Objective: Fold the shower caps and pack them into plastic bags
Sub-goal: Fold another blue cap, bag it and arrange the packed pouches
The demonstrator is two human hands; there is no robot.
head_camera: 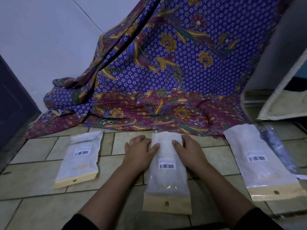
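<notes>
Purple-and-maroon flowered cloth hangs against white wall, lower edge spread on tiled floor. Dark door at left; pale board leaning at right.

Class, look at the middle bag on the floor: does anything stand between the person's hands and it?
Nothing visible does. The left hand and the right hand both touch the middle bag near its far end, one at each side edge.

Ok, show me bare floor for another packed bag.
Bare tile lies between the left bag and the left hand, nearer you at lower left, and narrowly between the middle bag and right bag. The right edge is crowded by a dark bundle.
</notes>
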